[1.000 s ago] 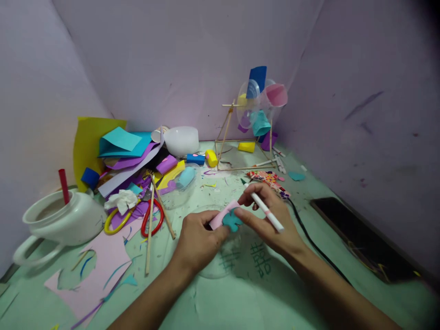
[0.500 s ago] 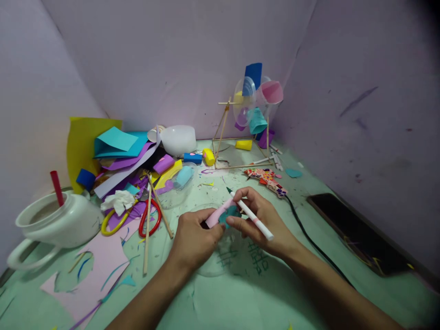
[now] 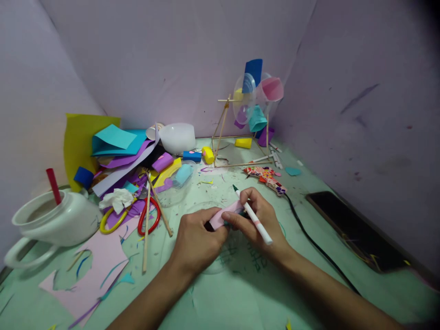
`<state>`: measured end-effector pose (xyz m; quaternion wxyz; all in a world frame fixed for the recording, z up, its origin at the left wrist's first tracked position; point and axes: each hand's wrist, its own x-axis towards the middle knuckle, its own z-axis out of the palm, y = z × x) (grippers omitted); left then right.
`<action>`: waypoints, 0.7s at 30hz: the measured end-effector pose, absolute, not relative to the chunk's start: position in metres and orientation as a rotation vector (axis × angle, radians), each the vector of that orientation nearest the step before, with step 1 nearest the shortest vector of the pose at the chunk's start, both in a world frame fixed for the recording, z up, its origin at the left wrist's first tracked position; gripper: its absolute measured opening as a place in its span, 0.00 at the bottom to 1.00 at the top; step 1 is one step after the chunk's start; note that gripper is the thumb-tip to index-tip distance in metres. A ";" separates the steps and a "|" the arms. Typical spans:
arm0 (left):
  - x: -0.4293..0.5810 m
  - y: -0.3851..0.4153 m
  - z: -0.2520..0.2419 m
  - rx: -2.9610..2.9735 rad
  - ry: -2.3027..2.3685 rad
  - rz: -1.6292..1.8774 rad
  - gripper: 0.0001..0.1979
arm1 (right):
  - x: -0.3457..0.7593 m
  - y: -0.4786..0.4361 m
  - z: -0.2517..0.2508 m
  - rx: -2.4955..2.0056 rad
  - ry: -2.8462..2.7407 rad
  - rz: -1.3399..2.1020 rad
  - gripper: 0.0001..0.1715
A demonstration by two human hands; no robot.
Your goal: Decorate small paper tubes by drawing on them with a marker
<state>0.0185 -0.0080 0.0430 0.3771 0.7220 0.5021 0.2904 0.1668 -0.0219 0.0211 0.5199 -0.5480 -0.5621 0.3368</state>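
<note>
My left hand [image 3: 195, 240] is closed round a small pink foam roll [image 3: 224, 216] just above the green table. My right hand [image 3: 263, 217] pinches the roll's other end and also holds a white marker with a green tip [image 3: 252, 215], which points away from me. A teal paper piece sits almost hidden between the fingers. Under both hands lies a clear plastic lid [image 3: 220, 261] with green scribbles beside it.
Left lie red scissors [image 3: 149, 217], yellow scissors [image 3: 110, 220], wooden sticks [image 3: 147, 229], coloured paper [image 3: 117, 142] and a white pot [image 3: 51, 222]. At the back stands a stick-and-cup wheel model [image 3: 252, 105]. A black cable [image 3: 309, 238] and a phone [image 3: 357, 231] lie to the right.
The marker's tip has swung up and away from me. My right fingers have closed over the teal piece on the pink roll, so it is almost hidden now.
</note>
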 end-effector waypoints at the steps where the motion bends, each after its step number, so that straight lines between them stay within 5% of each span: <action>1: 0.018 -0.008 0.043 1.844 1.281 0.738 0.09 | 0.167 -0.022 0.021 -1.308 -1.345 0.787 0.20; 21: 0.020 -0.008 0.043 1.847 1.263 0.758 0.14 | 0.166 -0.025 0.020 -1.284 -1.369 0.648 0.19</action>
